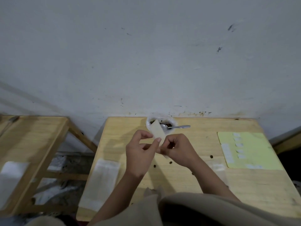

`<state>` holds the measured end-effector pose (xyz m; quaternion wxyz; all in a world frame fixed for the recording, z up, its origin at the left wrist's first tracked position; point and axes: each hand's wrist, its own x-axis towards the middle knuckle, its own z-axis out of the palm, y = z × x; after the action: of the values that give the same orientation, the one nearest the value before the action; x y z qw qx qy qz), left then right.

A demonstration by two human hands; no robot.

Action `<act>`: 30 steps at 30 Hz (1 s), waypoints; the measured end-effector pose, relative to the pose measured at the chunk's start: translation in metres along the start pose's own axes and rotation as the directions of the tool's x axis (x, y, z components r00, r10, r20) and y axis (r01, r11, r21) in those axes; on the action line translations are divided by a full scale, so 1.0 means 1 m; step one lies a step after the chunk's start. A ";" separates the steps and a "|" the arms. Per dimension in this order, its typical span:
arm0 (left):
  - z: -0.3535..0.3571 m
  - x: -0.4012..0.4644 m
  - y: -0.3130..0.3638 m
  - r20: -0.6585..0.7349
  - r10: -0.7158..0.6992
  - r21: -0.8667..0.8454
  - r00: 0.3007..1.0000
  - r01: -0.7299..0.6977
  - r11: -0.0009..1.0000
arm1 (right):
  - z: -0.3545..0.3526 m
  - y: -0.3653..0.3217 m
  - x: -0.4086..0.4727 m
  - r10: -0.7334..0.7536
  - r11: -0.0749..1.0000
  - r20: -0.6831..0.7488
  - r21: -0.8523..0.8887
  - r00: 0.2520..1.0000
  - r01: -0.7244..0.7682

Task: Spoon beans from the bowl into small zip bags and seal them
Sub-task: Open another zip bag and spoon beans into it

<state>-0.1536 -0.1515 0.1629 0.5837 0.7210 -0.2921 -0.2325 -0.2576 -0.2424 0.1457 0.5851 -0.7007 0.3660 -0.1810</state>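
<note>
We look down on a pale wood table (pixel 203 181) w/ smooth grain, set against a scuffed white wall (pixel 146 54). Both hands meet above the table centre, pinching one small clear zip bag (pixel 157 131): thin, flat, rectangular plastic, tilted up and away. Left hand (pixel 141 156) grips its lower left edge btwn thumb and fingers; right hand (pixel 177 150) pinches the lower right corner, fingers curled. Just behind the bag sits a round white bowl (pixel 174 123) of dark beans (pixel 167 122), a shiny metal spoon (pixel 176 127) resting in it, handle pointing right. A stack of clear bags (pixel 102 181) lies left; a yellow sheet (pixel 254 154) lies right. Loose beans dot the wood.
</note>
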 end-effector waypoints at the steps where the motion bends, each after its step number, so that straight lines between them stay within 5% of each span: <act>1: 0.001 0.001 0.000 -0.013 -0.002 0.006 1.000 0.002 1.000 | 0.001 0.001 0.001 0.001 1.000 0.001 0.014 1.000 -0.001; 14: -0.004 0.008 -0.009 0.124 -0.017 -0.052 0.992 0.023 0.998 | -0.003 0.004 -0.008 0.073 0.933 0.042 0.350 0.996 -0.083; 24: -0.003 0.009 -0.016 0.029 -0.197 -0.245 0.980 0.198 0.949 | 0.006 0.000 -0.012 0.153 0.908 0.005 0.395 0.988 -0.143; 30: -0.005 0.014 -0.017 0.004 -0.175 -0.191 0.985 0.172 0.966 | 0.009 0.001 -0.002 0.239 0.912 -0.109 0.367 0.965 -0.184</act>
<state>-0.1376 -0.1547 0.1476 0.6292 0.6863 -0.2005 -0.3049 -0.2533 -0.2344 0.1428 0.6881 -0.5243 0.4446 -0.2321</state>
